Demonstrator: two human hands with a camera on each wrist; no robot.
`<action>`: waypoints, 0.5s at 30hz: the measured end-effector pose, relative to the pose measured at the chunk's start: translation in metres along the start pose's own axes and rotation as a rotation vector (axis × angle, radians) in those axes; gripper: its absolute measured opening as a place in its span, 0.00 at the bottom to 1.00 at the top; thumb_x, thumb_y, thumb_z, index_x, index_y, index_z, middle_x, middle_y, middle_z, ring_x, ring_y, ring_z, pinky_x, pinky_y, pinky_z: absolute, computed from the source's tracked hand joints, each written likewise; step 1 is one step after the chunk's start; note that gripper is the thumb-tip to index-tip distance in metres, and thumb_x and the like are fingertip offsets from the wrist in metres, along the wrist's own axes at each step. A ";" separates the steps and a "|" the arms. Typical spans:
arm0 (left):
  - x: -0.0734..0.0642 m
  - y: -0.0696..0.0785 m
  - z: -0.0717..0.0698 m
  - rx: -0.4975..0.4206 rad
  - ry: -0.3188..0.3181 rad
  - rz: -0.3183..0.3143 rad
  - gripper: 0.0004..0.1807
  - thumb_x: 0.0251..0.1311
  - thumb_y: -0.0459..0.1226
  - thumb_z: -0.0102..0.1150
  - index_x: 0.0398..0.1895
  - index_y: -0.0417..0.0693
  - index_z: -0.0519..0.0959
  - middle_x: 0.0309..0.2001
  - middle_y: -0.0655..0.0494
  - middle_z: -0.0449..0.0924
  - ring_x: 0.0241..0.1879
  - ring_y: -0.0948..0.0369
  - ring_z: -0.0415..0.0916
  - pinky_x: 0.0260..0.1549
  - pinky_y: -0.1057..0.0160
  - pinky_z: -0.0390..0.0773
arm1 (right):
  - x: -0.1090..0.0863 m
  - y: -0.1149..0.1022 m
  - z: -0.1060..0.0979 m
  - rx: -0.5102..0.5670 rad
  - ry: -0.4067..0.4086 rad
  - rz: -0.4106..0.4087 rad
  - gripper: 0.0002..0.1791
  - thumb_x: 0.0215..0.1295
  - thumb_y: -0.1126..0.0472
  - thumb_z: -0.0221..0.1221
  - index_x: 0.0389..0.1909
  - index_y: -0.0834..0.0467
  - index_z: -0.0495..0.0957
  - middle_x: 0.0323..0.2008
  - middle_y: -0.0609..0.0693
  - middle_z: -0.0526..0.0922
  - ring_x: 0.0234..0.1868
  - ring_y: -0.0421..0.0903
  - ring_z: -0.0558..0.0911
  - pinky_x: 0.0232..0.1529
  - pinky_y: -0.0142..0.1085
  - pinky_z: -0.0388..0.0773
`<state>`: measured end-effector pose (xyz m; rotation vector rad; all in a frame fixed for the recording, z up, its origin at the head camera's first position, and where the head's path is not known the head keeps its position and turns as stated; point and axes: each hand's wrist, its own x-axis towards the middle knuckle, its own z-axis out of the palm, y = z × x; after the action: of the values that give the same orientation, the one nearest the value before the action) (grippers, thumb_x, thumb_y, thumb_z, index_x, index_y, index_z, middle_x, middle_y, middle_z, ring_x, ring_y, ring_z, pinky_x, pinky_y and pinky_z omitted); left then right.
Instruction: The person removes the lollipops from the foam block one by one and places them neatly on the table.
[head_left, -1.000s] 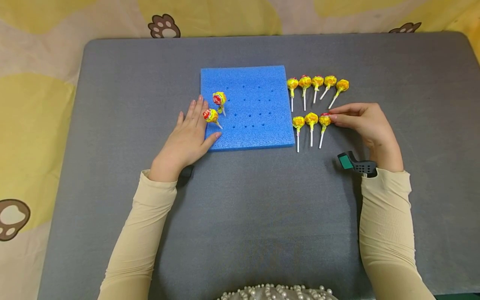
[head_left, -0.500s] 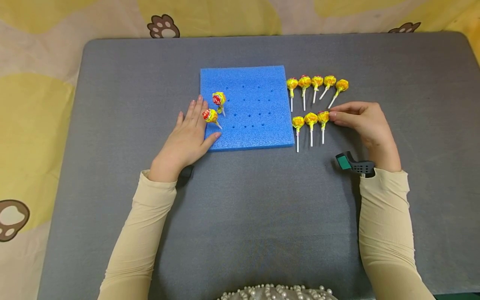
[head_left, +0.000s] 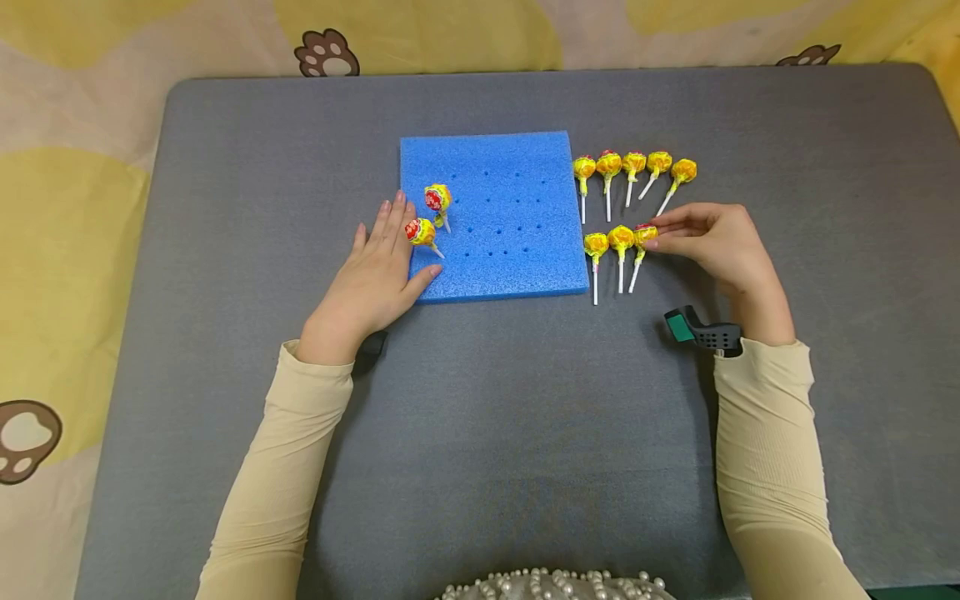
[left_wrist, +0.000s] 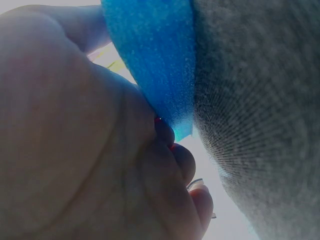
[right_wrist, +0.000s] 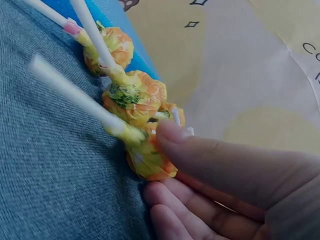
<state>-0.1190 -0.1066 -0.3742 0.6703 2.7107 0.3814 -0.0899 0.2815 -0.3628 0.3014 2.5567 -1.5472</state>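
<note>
My left hand (head_left: 375, 271) lies flat with straight fingers along the left edge of the blue foam block (head_left: 510, 271). Two yellow-and-red wrapped lollipops stand tilted in the foam: one lollipop (head_left: 438, 198) behind, the other lollipop (head_left: 422, 232) nearer, beside the fingers. To the right of the block, my right hand (head_left: 723, 246) pinches the head of the rightmost lollipop (right_wrist: 152, 160) in the near row between thumb and fingers. Its white stick points toward the body. Beside it lie a middle lollipop (head_left: 621, 239) and a left lollipop (head_left: 596, 246).
Several more lollipops (head_left: 633, 164) lie in a far row on the grey table (head_left: 525, 417). Rows of small holes (head_left: 491, 253) dot the foam. A patterned yellow cloth (head_left: 450, 37) hangs behind the table's back edge.
My right hand has shifted slightly left, bringing the pinched lollipop closer to its neighbour. That lollipop's stick has swung about. My left hand stays in place on the foam.
</note>
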 end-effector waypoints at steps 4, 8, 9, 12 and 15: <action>0.000 0.000 0.000 0.000 0.000 0.000 0.45 0.69 0.54 0.38 0.73 0.36 0.32 0.74 0.46 0.21 0.72 0.53 0.20 0.67 0.45 0.32 | 0.000 0.001 -0.002 0.002 -0.010 -0.013 0.15 0.54 0.67 0.67 0.42 0.68 0.80 0.28 0.37 0.85 0.31 0.33 0.83 0.34 0.24 0.75; 0.000 0.000 0.000 0.001 0.000 0.001 0.45 0.69 0.54 0.38 0.73 0.37 0.31 0.74 0.46 0.21 0.72 0.53 0.20 0.67 0.45 0.32 | 0.001 0.002 -0.001 0.000 -0.014 -0.021 0.15 0.53 0.66 0.68 0.42 0.67 0.81 0.28 0.37 0.85 0.32 0.33 0.83 0.34 0.24 0.75; 0.000 0.000 0.000 0.001 -0.001 0.001 0.45 0.69 0.54 0.38 0.73 0.37 0.31 0.74 0.46 0.21 0.72 0.53 0.20 0.67 0.45 0.32 | 0.002 0.003 -0.001 -0.005 -0.013 -0.022 0.16 0.53 0.65 0.68 0.42 0.67 0.80 0.28 0.37 0.85 0.32 0.33 0.83 0.34 0.24 0.75; 0.000 0.000 0.000 0.001 -0.001 0.002 0.45 0.69 0.54 0.38 0.73 0.37 0.31 0.74 0.46 0.21 0.72 0.53 0.20 0.67 0.45 0.32 | 0.002 0.003 -0.001 -0.014 -0.021 -0.022 0.17 0.53 0.65 0.68 0.43 0.68 0.80 0.28 0.38 0.85 0.32 0.33 0.83 0.34 0.24 0.75; 0.000 0.000 0.000 0.001 0.001 0.002 0.45 0.69 0.54 0.39 0.73 0.37 0.31 0.74 0.46 0.22 0.72 0.53 0.21 0.67 0.45 0.32 | 0.001 0.003 -0.002 -0.019 -0.040 -0.026 0.16 0.53 0.66 0.68 0.42 0.68 0.80 0.28 0.39 0.85 0.32 0.34 0.83 0.34 0.24 0.76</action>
<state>-0.1193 -0.1065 -0.3743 0.6737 2.7113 0.3802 -0.0903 0.2847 -0.3646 0.2334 2.5533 -1.5207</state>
